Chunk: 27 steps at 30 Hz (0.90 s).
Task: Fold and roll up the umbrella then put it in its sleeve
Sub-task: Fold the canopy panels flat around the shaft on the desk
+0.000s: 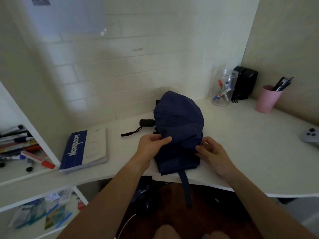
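On the white desk [233, 135], navy umbrella canopy [179, 121] pinched by left hand [151, 144] and right hand [212, 152]; best smoothing pleats flat before rolling.

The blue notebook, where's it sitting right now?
In the head view the notebook lies flat on the desk, to the left of the umbrella and beyond the left hand.
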Available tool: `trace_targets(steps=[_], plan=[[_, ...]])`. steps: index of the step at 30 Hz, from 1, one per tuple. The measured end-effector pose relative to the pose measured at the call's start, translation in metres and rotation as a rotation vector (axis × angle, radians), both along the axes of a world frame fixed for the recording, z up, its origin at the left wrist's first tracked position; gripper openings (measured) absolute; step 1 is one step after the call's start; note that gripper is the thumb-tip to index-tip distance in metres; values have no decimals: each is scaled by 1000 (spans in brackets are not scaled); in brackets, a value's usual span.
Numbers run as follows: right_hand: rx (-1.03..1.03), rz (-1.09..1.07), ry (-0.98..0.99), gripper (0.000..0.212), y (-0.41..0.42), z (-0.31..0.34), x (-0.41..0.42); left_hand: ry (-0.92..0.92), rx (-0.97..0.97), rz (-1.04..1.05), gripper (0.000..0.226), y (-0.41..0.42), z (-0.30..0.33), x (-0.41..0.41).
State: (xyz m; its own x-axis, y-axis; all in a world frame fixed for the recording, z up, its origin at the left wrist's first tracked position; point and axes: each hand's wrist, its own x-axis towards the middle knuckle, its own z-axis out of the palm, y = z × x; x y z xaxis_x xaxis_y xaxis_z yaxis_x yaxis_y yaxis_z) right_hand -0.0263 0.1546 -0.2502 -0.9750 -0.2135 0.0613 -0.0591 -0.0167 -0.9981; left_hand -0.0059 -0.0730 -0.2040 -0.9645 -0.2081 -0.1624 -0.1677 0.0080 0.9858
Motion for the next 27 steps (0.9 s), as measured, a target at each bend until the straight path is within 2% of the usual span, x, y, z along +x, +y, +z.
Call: trace_targets(steps=[2,5,7,9,10,12,14,15,17,20,27], plan=[[9,3,3,6,1,-1,1,99,-68,56,24,-3,-3,2],[68,-8,24,8,0,2,3,345,-308,182,15,-10,0,7],[109,-16,10,8,0,4,5,471,-300,207,9,-15,4,11],[82,-13,-13,22,-1,7,6,532,-231,186,7,-15,10,18],[65,-4,-16,25,-1,9,7,528,-205,158,9,-14,11,21],[-7,38,-24,16,0,14,10,479,-147,54,17,-10,11,28],[-91,78,-64,28,0,18,12,409,-97,-26,21,-7,4,32],[-108,80,-81,32,0,20,13,380,-99,-34,20,-7,0,33],[-137,70,-103,25,-2,25,16,322,-104,-25,22,-6,-7,36],[-196,19,-142,26,0,29,20,256,-128,-27,26,-4,-14,39],[63,-334,26,20,-5,37,24,281,-225,-38,27,0,-27,41]])
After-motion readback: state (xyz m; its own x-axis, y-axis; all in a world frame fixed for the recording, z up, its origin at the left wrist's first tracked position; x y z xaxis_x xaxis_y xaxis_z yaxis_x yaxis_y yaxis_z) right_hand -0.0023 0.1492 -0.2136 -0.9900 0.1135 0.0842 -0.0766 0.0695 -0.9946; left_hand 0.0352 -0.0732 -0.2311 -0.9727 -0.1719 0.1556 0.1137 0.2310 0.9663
